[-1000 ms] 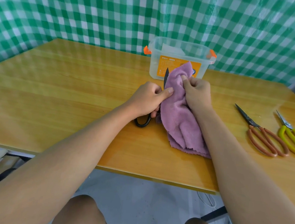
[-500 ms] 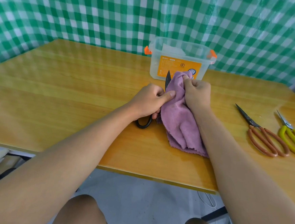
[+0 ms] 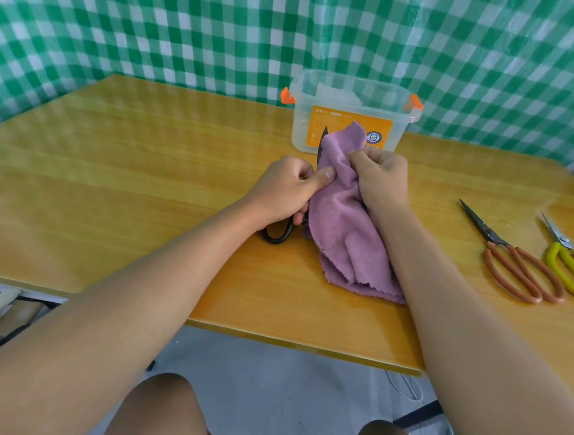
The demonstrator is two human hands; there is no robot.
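- I'm seeing the left hand (image 3: 286,189) curling round the black scissors (image 3: 279,232), blade pointing up.
- The right hand (image 3: 379,178) is fisting, pinching the purple cloth (image 3: 350,229) around the blade, mid-table, its tail trailing toward the near edge.

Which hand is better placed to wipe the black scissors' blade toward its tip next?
Likely the right. The right hand pinches the purple cloth against the blade just below the tip, while the left hand grips the black scissors by the handles, steadying them.

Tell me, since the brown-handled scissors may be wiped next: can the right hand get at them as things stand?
Probably yes, once freed: the right hand grips the purple cloth, but the brown-handled scissors lie uncovered to its right, nothing between.
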